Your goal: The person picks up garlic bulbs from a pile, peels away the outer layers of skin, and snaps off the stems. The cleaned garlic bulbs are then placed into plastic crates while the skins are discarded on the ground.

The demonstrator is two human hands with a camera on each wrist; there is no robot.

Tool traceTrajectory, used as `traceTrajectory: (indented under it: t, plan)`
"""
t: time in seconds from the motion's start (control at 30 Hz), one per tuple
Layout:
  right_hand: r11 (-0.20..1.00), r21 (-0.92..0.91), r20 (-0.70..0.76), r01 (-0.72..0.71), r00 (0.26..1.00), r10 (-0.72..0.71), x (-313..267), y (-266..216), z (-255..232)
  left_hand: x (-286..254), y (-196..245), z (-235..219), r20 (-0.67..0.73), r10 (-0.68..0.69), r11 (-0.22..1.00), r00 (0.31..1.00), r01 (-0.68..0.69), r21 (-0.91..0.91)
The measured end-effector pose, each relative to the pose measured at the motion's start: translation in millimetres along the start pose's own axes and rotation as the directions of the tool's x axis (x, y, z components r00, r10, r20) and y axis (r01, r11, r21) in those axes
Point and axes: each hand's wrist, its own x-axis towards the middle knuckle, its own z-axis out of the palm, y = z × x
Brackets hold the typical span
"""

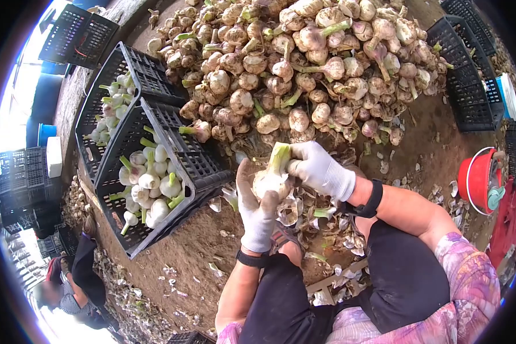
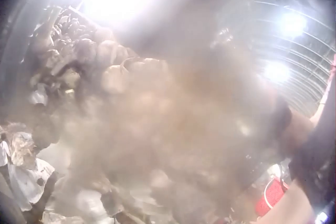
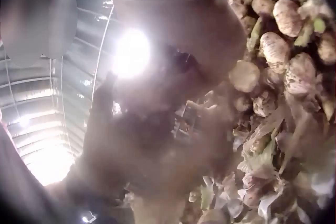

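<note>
A: Grip status?
B: Left hand [image 1: 257, 213] clamped on the garlic bulb [image 1: 268, 184], thumb on the near side. Right hand [image 1: 322, 172] pinches its green stalk [image 1: 279, 157]. Wrist views too blurred to add detail.
A: Bulb location?
B: Held up just right of the near black crate [image 1: 205, 180].
A: Around that crate?
B: White bulbs [image 1: 149, 182] inside it. Soil-stained garlic pile [image 1: 269, 77] beyond it, to the right. Peel scraps [image 1: 288, 211] to its right; red bucket [image 1: 476, 182] well apart, far right.
</note>
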Motion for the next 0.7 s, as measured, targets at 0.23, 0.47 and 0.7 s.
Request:
traceTrajectory:
  t: [0.23,0.47,0.7]
  plan:
    - [0.999,-0.016,0.105,-0.027,0.994,0.029,-5,-5,-11,-2,-5,2,-0.016,0.043,0.983,0.999,-0.039,0.182]
    - [0.979,-0.183,-0.073,0.088,0.992,-0.103,-3,9,-5,-5,-2,10,0.045,0.174,0.965,0.984,-0.18,0.192]
    - [0.727,-0.67,-0.164,0.15,0.925,-0.343,-1,24,1,3,-23,-6,0.394,-0.4,0.5,0.827,0.558,-0.662]
